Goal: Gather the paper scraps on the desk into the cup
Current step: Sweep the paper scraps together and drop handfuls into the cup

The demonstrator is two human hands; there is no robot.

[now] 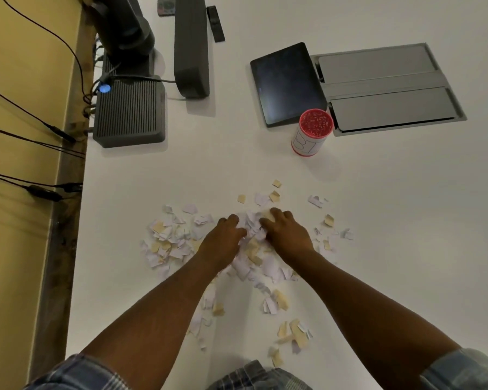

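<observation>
Desk [406, 220]: white top, its left edge running along a yellow wall. Paper scraps [169, 240], white and tan, lie scattered over the middle of the desk and down toward the near edge, with a thicker patch to the left of the hands and a loose trail between the forearms.

Left hand [223, 240]: palm down on the heap, fingers curled into the scraps; a firm grasp cannot be confirmed. Right hand [286, 235]: palm down just beside it, fingers bent over the same heap, thumbs close together, scraps bunched between the two hands; grasp likewise cannot be told.

Cup [312, 133]: red rim, white side, standing upright beyond the heap toward the far right, well apart from the hands. Bare desk lies between heap and cup. The cup stands just beside the near corner of a dark tablet [288, 83] and the near left corner of a grey hatch [389, 88] set flush in the desk.

Far left corner: a ribbed grey box [128, 114] with cables [34, 116] at the left edge, and a long grey bar [191, 46] beside it.

Right side of the desk: open, unobstructed
</observation>
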